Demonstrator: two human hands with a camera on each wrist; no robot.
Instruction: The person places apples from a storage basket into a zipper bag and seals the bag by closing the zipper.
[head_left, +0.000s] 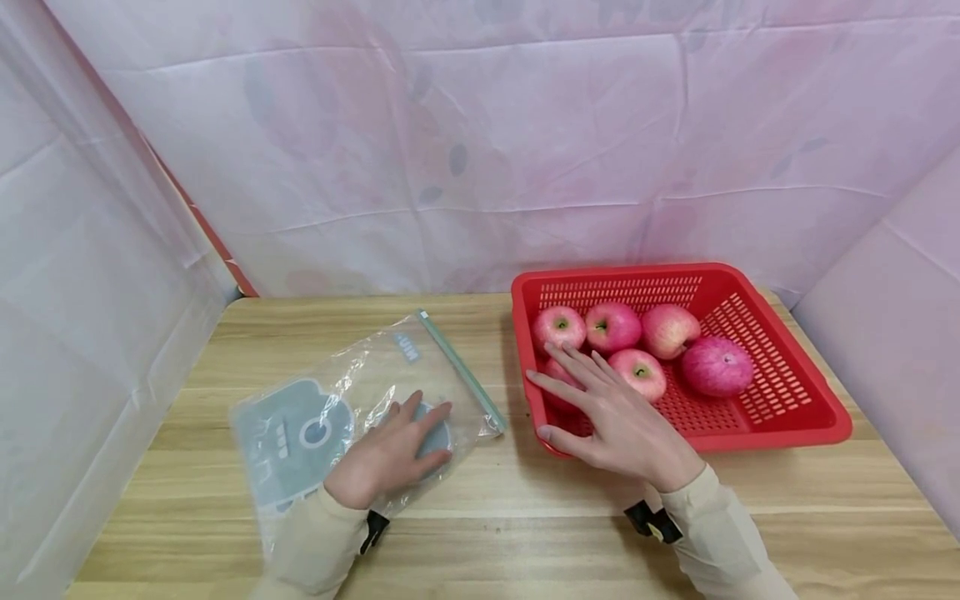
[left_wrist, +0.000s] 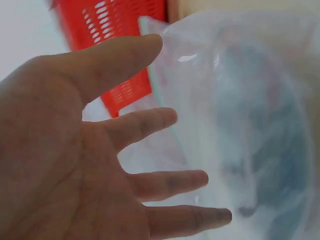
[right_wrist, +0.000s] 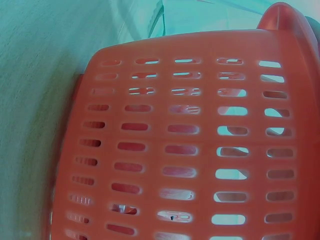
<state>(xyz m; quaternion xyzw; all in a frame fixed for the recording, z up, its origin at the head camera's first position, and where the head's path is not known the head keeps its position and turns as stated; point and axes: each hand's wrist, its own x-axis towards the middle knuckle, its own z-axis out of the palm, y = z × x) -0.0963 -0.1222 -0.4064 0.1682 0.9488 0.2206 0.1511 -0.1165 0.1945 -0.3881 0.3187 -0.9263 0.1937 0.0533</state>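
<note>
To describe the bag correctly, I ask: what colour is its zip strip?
The zip strip is muted green, clearest in the head view.

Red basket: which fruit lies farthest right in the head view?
The deep magenta fruit, nearest the right wall of the red basket. The other five fruits in view are lighter and lie left of it.

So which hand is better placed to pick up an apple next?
Probably the right hand: it is over the red basket's edge, close to the apples, while the left hand is over the plastic bag.
</note>
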